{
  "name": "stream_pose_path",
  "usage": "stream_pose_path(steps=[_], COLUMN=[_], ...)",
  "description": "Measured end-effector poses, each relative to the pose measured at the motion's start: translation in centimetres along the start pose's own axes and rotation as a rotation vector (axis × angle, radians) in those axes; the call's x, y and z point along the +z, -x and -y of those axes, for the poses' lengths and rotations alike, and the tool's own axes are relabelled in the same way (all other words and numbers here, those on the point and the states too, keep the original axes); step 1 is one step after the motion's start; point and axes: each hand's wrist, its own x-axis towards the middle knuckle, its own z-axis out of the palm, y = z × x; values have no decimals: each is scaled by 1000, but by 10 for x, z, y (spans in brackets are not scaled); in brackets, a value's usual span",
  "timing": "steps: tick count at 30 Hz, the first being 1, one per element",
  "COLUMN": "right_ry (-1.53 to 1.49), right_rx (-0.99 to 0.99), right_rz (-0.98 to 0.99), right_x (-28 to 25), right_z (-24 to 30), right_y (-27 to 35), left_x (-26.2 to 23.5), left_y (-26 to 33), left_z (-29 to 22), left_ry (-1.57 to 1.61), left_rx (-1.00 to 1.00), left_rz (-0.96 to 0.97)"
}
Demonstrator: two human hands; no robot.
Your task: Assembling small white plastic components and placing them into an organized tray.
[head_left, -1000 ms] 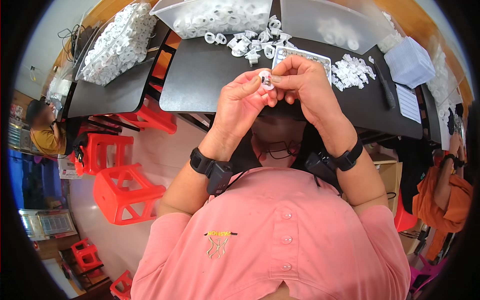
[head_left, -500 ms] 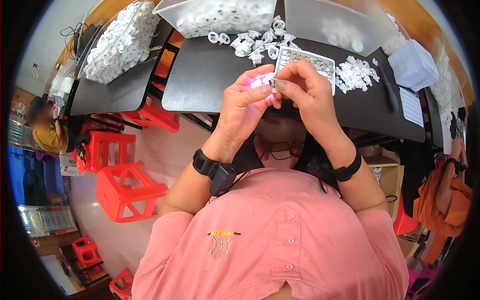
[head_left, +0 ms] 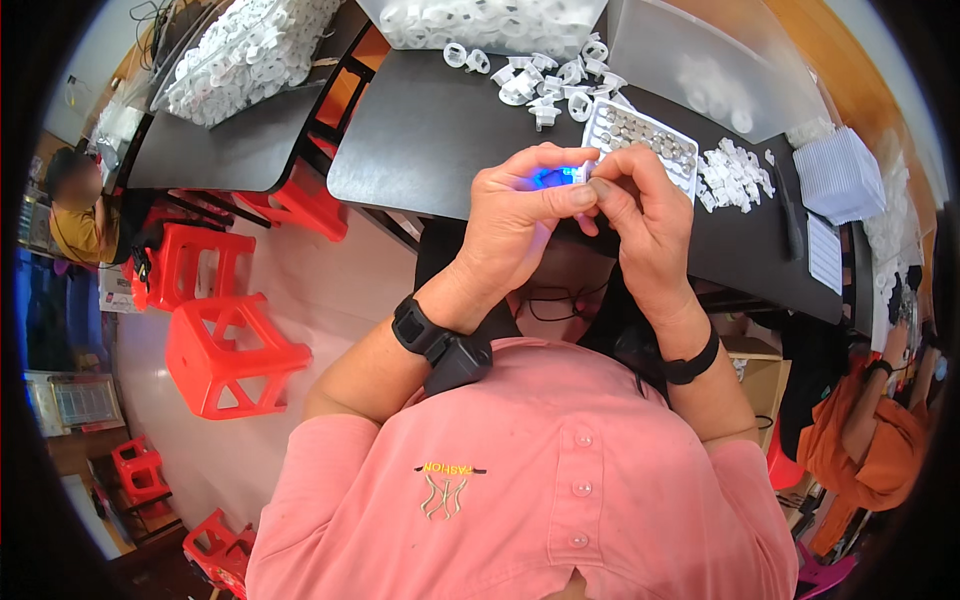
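Above the near edge of the dark table, my left hand (head_left: 510,215) is closed around a small white light module (head_left: 581,174), which glows blue between thumb and fingers. My right hand (head_left: 648,210) pinches at the module's right end with thumb and forefinger; whether a small piece sits in that pinch is hidden by the fingertips. Just beyond the hands lies a white tray (head_left: 597,128) with rows of round silver button cells (head_left: 650,132). A heap of small white plastic pieces (head_left: 733,175) lies right of it. Round white plastic housings (head_left: 520,86) are scattered on the tabletop behind.
Clear bins (head_left: 690,55) line the table's back. A dark screwdriver (head_left: 789,215) and a stack of white trays (head_left: 838,172) are at the right. A bulging bag of white parts (head_left: 250,60) lies on the left table. Red stools (head_left: 235,355) stand left; a person in orange (head_left: 865,440) sits right.
The glow in my left hand has turned from pink-white to blue. Both hands appear slightly further right and lower in the picture, as the view has shifted too.
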Motion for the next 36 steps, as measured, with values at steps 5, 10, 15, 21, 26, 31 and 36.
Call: stream_pose_path(steps=[5,10,15,21,26,31,36], right_ry=[-141,-132,-50,23,21,104,42], right_rx=[103,146,124,52,26,-41,6], right_rz=[1,24,33,32,99,180,224], right_x=[4,2,-2,-9,-11,-17,-17], right_z=[3,9,12,10,11,8,10], right_y=[0,-1,-2,0,-3,-7,-7], left_x=[0,3,5,8,7,10,9], left_y=[-2,-2,-1,-1,0,2,3], left_z=[1,1,0,-2,1,-1,1], left_ry=[22,37,13,13,-53,-81,-84], left_rx=[10,36,2,-17,14,-4,24], left_rz=[-11,-30,-37,-58,-47,-75,-82])
